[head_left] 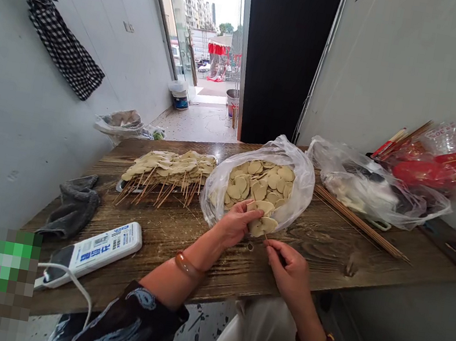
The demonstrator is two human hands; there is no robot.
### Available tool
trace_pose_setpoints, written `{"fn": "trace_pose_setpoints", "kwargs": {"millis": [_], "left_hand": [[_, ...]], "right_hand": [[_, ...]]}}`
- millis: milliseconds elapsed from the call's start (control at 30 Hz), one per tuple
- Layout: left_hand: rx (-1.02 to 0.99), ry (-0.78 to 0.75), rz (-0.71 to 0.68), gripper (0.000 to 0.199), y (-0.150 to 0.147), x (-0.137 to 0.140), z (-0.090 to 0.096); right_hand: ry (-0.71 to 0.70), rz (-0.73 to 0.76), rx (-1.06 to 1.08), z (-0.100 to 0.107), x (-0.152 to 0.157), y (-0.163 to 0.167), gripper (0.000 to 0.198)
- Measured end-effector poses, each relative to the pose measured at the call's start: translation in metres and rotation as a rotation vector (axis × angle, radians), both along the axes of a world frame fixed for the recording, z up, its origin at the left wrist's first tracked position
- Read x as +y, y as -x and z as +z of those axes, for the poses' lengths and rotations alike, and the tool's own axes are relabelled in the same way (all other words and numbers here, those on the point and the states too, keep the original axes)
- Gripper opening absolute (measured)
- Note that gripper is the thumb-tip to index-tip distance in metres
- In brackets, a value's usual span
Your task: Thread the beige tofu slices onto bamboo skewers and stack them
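While the left hand [235, 224] clamps slices [264, 226] under its thumb at the near side of the bag [302, 191], the right hand's [292, 271] grip, fingertips pinched together on a skewer [266, 238], sits just below and right; the skewer's axis (only a short length shows) runs up and slightly left to the nearer slice.

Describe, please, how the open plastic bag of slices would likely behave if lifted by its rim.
The plastic bag would probably flop, since its thin film is crumpled. It would likely sag, because many slices are heaped inside. Some might spill, as its mouth gapes open.
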State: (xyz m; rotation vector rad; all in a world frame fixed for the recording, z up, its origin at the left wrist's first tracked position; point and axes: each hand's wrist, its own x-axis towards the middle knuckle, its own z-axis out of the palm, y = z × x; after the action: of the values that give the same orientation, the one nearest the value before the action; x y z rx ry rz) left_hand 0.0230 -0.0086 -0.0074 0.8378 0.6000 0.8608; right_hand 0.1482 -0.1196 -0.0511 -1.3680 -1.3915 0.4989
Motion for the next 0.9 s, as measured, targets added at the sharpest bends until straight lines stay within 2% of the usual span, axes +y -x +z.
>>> {"fn": "trace_pose_setpoints", "kwargs": {"millis": [233,533,900], "left_hand": [[0.028,0.027,-0.051,0.038,0.0031,0.0018,0.0023],[0.02,0.021,0.024,0.036,0.0036,0.0003,0.0089],[0.054,-0.015,0.002,0.039,-0.001,-0.0032,0.0028]], "right_hand": [[0.083,-0.032,0.055,0.0041,-0.001,-0.0036,0.025],[0.14,-0.015,0.082,0.0052,-0.0017,-0.002,0.029],[0.086,-0.077,0.11,0.001,-0.0004,-0.0035,0.027]]}}
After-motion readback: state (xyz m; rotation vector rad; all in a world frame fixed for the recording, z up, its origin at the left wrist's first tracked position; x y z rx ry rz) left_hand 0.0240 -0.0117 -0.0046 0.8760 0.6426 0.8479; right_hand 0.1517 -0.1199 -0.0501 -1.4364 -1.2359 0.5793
